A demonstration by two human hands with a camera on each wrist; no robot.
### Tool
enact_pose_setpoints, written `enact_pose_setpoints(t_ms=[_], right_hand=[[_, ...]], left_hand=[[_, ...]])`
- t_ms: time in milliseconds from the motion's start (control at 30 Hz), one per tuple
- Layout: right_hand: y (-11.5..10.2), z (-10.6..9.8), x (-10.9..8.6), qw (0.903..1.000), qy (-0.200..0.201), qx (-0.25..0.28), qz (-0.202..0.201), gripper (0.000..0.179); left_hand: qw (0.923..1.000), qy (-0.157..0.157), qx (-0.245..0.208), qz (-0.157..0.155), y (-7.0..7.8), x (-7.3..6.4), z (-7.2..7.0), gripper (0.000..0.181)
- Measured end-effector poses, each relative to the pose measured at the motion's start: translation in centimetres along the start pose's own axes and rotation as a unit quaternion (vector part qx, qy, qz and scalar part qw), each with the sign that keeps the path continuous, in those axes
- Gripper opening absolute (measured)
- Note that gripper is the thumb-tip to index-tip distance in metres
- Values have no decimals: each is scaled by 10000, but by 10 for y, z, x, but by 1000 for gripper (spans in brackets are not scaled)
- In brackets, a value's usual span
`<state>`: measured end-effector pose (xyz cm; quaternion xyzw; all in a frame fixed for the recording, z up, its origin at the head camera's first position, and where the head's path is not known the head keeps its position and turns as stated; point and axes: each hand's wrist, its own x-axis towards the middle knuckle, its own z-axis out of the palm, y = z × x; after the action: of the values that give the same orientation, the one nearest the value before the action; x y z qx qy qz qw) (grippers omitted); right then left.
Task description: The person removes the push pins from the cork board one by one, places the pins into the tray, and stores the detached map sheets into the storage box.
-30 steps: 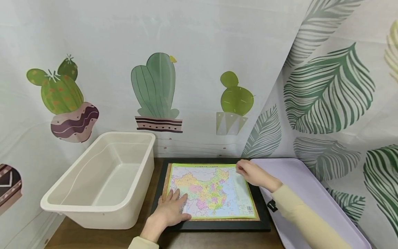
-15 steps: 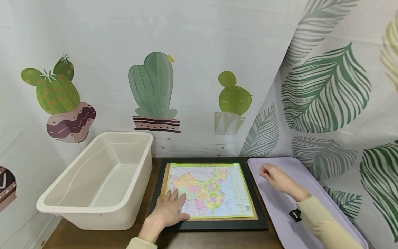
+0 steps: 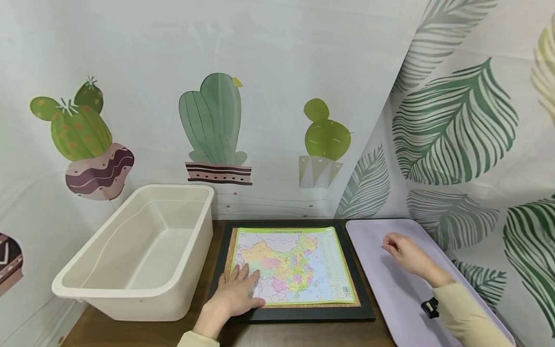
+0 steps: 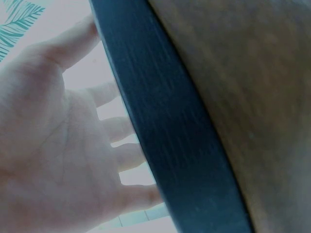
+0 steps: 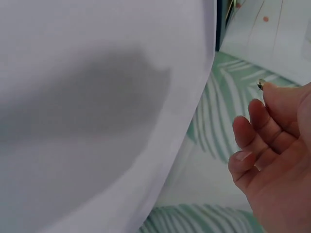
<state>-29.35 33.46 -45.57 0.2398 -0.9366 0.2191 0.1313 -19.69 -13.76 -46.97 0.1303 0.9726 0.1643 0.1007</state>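
- We see the tub (image 3: 112, 291) at the left edge of the tabletop (image 3: 303, 335).
- The tray (image 3: 373, 260) takes up the right edge.
- Between them, at the tabletop's far edge, we find the board (image 3: 303, 315).
- The map (image 3: 277, 262) lies on the board.
- The left hand (image 3: 234, 295), its grip spread, rests over the map's near left corner.
- We see the right hand (image 3: 409, 258) above the tray, its grip pinching a shiny bit (image 5: 261, 84), too small for us to identify.
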Motion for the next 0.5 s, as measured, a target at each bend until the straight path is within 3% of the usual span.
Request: enact_pose_setpoints(t_ms=[500], right_hand=[[31, 8, -19, 9993, 245, -278, 22, 25]], left_hand=[[10000, -9, -31, 9, 0, -1, 0, 75]])
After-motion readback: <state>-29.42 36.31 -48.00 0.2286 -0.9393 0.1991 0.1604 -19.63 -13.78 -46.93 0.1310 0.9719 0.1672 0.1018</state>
